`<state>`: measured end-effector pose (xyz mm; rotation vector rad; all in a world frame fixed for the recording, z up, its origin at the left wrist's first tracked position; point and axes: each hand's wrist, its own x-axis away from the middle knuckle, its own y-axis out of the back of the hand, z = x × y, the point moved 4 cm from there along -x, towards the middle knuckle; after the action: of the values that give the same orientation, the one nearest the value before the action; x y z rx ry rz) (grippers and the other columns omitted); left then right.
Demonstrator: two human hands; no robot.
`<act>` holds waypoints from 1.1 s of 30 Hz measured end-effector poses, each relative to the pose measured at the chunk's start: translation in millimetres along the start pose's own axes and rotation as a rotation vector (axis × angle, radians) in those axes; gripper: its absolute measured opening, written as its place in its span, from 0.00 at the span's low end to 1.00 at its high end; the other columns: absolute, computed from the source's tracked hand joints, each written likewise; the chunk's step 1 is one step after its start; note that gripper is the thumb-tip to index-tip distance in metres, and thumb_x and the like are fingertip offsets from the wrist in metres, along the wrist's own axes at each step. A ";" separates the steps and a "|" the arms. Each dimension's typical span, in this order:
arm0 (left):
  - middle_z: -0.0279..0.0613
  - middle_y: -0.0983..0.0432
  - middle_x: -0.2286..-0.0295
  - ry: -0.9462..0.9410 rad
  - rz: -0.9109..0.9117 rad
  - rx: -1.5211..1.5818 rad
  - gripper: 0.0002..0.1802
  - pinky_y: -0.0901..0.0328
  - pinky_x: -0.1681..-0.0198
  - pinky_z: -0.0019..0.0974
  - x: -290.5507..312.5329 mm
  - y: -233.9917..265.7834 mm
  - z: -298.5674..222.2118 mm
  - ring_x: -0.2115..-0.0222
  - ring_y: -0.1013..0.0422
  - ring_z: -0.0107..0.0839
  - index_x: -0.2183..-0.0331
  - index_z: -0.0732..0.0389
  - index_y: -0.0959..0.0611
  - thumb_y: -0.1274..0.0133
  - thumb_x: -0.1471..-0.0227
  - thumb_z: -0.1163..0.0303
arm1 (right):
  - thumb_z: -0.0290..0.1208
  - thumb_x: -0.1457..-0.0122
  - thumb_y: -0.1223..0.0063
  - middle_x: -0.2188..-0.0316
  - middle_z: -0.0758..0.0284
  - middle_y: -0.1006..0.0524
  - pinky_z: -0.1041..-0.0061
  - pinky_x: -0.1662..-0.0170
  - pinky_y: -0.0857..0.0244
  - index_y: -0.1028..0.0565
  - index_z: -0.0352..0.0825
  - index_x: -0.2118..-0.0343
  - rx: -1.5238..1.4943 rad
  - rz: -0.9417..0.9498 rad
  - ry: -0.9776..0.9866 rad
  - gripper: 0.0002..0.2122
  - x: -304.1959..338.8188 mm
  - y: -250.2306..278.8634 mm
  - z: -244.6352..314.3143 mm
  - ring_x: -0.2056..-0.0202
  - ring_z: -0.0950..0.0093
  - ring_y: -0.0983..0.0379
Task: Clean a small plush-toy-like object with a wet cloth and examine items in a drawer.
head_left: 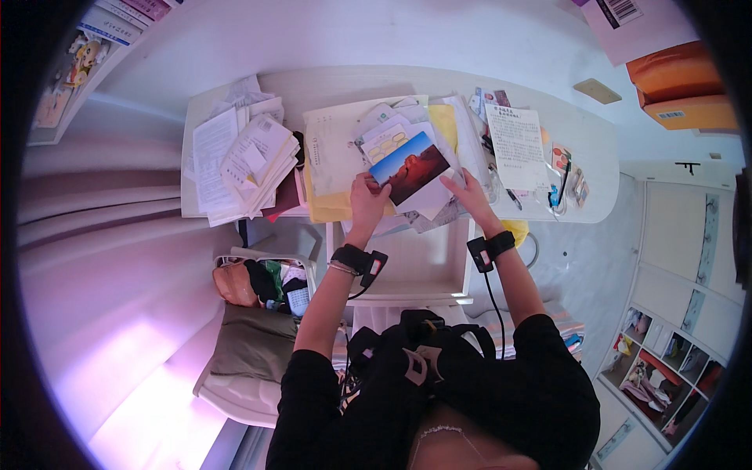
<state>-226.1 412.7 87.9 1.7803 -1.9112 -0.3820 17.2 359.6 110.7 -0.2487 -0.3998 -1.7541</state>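
A landscape photo (pixel 408 168) is gripped by the closed left hand (pixel 366 197); its right edge is apparently touched by the right hand (pixel 468 193), fingers extended.

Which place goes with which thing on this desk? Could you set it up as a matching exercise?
Things:
1. photo card
2. paper stack
3. printed sheet
4. open drawer

Places:
A. far left of the desk
B. below the desk edge, between the forearms
C. right of the desk, beside pens
D. between left hand and right hand

Pairs: 1-D, 2-A, 3-C, 4-B
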 end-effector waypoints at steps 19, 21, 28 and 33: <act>0.33 0.27 0.70 -0.717 0.168 -0.045 0.14 0.31 0.67 0.31 58.2 7.9 -98.0 0.69 0.29 0.31 0.70 0.52 0.17 0.44 0.62 0.81 | 0.27 0.42 0.53 0.53 0.67 0.29 0.76 0.48 0.41 0.33 0.32 0.49 0.068 0.097 0.290 0.18 6.3 22.6 -55.8 0.52 0.77 0.35; 0.32 0.26 0.70 -0.782 0.171 -0.069 0.15 0.31 0.67 0.31 60.9 7.5 -97.1 0.69 0.29 0.31 0.71 0.52 0.16 0.44 0.64 0.82 | 0.28 0.42 0.53 0.52 0.65 0.30 0.75 0.47 0.41 0.33 0.31 0.49 0.143 0.105 0.292 0.18 5.2 20.7 -63.0 0.50 0.75 0.36; 0.36 0.26 0.71 -0.607 0.149 0.054 0.12 0.31 0.70 0.31 52.7 8.5 -97.2 0.70 0.28 0.32 0.70 0.56 0.17 0.44 0.61 0.81 | 0.28 0.43 0.50 0.55 0.66 0.28 0.76 0.50 0.39 0.31 0.32 0.51 -0.322 0.091 0.099 0.16 -7.8 17.3 -83.3 0.53 0.76 0.33; 0.42 0.24 0.72 -0.087 0.098 0.358 0.12 0.31 0.69 0.31 31.2 4.7 -68.7 0.73 0.26 0.30 0.64 0.63 0.22 0.43 0.55 0.77 | 0.28 0.45 0.47 0.62 0.70 0.25 0.80 0.56 0.37 0.29 0.33 0.54 -0.407 0.085 -0.098 0.15 3.9 -0.7 -27.5 0.59 0.79 0.29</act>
<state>-194.3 391.2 153.0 1.9032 -2.2297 -0.0851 17.1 345.3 86.8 -0.6340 -0.0954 -1.7312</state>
